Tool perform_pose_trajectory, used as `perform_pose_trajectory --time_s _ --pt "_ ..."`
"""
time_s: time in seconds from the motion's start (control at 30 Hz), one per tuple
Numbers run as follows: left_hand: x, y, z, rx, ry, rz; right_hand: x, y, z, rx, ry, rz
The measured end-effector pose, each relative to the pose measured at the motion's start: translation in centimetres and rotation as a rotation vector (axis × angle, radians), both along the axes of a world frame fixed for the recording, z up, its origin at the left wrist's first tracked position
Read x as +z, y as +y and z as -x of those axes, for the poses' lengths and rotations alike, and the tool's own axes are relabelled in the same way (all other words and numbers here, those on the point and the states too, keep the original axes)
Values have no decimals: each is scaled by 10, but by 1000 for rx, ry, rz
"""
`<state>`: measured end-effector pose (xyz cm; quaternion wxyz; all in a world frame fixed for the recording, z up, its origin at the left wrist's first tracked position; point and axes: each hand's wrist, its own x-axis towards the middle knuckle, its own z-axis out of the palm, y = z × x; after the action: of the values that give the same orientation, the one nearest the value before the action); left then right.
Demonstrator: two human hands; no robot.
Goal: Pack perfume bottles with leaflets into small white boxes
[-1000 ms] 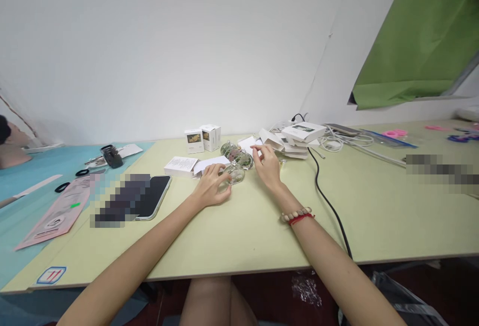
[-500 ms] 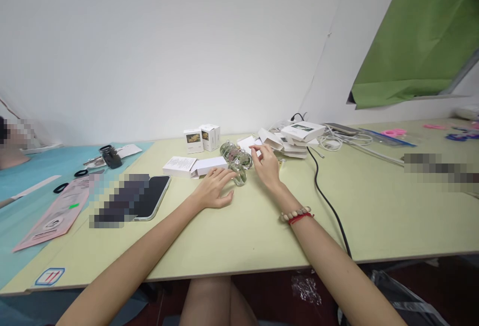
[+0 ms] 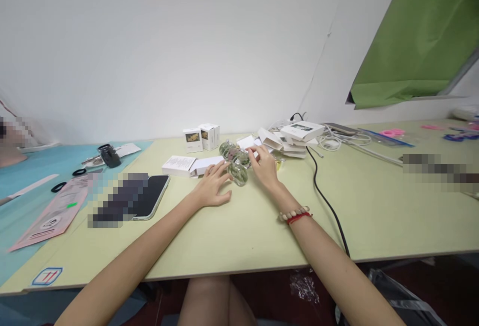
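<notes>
My left hand point(image 3: 214, 186) rests low over the table with its fingers spread. Its fingertips are close to a clear, round, glass-like ball point(image 3: 238, 174) with green stuff inside; whether they touch it I cannot tell. Just right of the ball is my right hand point(image 3: 264, 166), thumb and forefinger brought together in a pinch. Anything between those fingertips is too small to make out. Behind the front ball, more such balls point(image 3: 229, 149), green and reddish inside, lie clustered.
White cartons point(image 3: 192, 140) stand near the wall, and flat boxes point(image 3: 178, 165) lie left of the balls. More white boxes point(image 3: 301, 129) are piled at right beside cables. A black cord point(image 3: 329, 204) crosses the table. A phone point(image 3: 154, 196) and black jar point(image 3: 109, 155) are leftward.
My left hand has drawn slightly left, and the front ball appears turned, showing more green. My right hand has shifted slightly left, its thumb and forefinger still pinched.
</notes>
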<state>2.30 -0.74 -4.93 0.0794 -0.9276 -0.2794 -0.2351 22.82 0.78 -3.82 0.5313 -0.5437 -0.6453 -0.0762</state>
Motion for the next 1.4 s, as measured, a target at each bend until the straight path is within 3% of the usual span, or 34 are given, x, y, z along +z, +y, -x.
perform_pose_trajectory --time_s 0.37,0.9,1.23,1.4 --pt "3 -2 -2 -72 17 -35 4 -4 0 -96 83 -12" --pt "-6 6 0 20 109 4 3 -1 -2 -202 137 -14" --pt "-3 3 -1 30 55 -2 0 2 -6 -213 220 47" --pt "3 -1 -2 -41 75 37 1 0 -4 -195 236 93"
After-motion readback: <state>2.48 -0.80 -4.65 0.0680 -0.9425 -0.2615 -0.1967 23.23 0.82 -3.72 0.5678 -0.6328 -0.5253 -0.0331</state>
